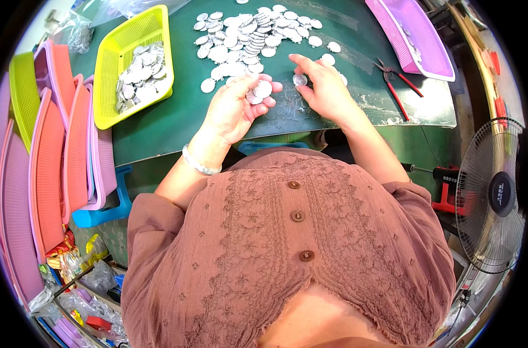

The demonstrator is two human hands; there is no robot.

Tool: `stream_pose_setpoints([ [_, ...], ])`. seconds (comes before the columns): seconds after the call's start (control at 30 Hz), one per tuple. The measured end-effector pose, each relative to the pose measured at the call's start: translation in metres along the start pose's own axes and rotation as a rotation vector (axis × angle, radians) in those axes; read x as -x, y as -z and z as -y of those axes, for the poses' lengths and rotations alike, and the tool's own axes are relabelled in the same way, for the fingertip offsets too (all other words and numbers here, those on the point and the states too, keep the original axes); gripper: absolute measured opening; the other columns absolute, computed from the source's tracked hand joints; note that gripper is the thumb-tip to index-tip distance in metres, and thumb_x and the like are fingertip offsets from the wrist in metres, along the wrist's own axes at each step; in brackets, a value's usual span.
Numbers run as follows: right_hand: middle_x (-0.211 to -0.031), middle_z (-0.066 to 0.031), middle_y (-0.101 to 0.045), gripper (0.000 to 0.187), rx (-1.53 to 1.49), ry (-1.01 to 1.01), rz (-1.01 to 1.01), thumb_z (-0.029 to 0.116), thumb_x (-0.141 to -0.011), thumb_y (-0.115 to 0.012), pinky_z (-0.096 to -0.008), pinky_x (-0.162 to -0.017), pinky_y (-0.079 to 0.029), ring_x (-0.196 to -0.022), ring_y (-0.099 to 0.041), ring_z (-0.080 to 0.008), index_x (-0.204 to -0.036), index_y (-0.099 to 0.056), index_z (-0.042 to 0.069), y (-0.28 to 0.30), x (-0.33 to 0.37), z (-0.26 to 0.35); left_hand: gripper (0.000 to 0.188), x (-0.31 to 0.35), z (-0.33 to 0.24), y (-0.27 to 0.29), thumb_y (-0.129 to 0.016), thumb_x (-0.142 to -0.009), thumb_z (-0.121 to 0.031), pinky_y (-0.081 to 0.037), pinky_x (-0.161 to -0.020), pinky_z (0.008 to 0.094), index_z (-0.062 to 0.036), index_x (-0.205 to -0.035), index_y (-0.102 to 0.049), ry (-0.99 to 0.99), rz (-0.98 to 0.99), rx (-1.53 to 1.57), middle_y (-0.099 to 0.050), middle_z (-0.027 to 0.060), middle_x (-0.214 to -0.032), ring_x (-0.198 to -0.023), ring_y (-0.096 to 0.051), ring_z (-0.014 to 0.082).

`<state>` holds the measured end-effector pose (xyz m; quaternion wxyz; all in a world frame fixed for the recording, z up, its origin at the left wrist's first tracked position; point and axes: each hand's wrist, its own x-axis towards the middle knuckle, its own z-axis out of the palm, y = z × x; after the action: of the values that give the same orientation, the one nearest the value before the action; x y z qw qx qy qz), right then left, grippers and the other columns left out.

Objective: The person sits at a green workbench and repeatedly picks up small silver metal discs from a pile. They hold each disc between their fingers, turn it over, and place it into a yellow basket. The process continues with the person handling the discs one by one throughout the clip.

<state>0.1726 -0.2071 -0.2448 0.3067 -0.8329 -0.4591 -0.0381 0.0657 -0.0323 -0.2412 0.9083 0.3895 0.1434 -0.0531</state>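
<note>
Several round silver metal discs with scalloped edges [262,89] lie in my left hand [239,104], which is turned palm up with its fingers curled round them. My right hand [323,87] is over the green table, index finger stretched out and thumb apart from it. A single disc [299,80] lies on the table between that thumb and index finger; whether the thumb touches it I cannot tell. Just beyond both hands spreads a loose heap of the same discs [240,40], some in a leaning row. A few more peek out beside my right hand.
A yellow-green basket [106,95] with silver discs stands left on the green table [188,122]. A purple basket [444,72] holds some pieces at far right. Red-handled pliers [398,87] lie near it. Stacked coloured baskets [46,174] stand at left, a fan [499,194] at right.
</note>
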Motion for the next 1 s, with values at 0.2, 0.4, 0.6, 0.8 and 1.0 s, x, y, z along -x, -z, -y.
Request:
stream_pose_setpoints([
  [0.2,-0.087,-0.0080,-0.056,0.054,-0.070,-0.124,0.059,0.001,-0.069,-0.058,-0.0362,-0.077,-0.043,-0.092,-0.052,-0.0268,-0.120,-0.045,0.011,0.002,-0.002,0.004,0.013,0.004,0.001,-0.006,-0.051,-0.084,-0.009,-0.048,-0.058,0.0229,-0.0036,-0.095,-0.055,0.030,-0.105,-0.104,-0.061,0.0108,-0.087,-0.069,-0.059,0.0153],
  [0.4,-0.093,-0.0140,-0.055,0.057,0.005,0.101,0.093,0.000,-0.067,-0.056,-0.0383,-0.080,-0.041,-0.091,-0.051,-0.0313,-0.121,-0.042,0.008,0.002,-0.004,-0.007,0.014,0.005,0.003,-0.006,-0.052,-0.083,-0.007,-0.042,-0.053,0.0202,-0.0024,-0.095,-0.055,0.056,-0.106,-0.153,-0.055,0.0031,-0.075,-0.063,-0.052,0.0106],
  [0.6,-0.089,-0.0113,-0.054,0.056,0.034,-0.015,0.127,-0.001,-0.067,-0.055,-0.0373,-0.077,-0.043,-0.088,-0.052,-0.0288,-0.121,-0.044,0.009,0.007,-0.007,-0.006,0.015,0.004,0.004,-0.006,-0.053,-0.083,-0.008,-0.038,-0.051,0.0195,-0.0017,-0.097,-0.054,0.061,-0.087,-0.147,-0.053,0.0020,-0.073,-0.060,-0.048,0.0093],
  [0.8,-0.077,-0.0011,-0.048,0.054,-0.456,-0.242,0.097,-0.001,-0.070,-0.061,-0.0211,-0.059,-0.041,-0.067,-0.048,-0.0084,-0.121,-0.044,0.008,0.007,-0.006,0.010,0.017,0.003,0.007,-0.011,-0.054,-0.084,-0.011,-0.038,-0.051,0.0191,-0.0023,-0.099,-0.054,0.062,-0.106,-0.179,-0.054,0.0025,-0.076,-0.060,-0.048,0.0091],
  [1.0,-0.076,-0.0011,-0.050,0.047,-0.725,-0.267,0.010,0.004,-0.074,-0.061,-0.0196,-0.057,-0.042,-0.064,-0.048,-0.0063,-0.118,-0.046,0.004,-0.004,-0.005,0.027,0.013,0.002,0.010,-0.015,-0.053,-0.085,-0.014,-0.038,-0.049,0.0184,-0.0041,-0.094,-0.054,0.044,-0.112,-0.164,-0.057,0.0038,-0.077,-0.059,-0.048,0.0082],
])
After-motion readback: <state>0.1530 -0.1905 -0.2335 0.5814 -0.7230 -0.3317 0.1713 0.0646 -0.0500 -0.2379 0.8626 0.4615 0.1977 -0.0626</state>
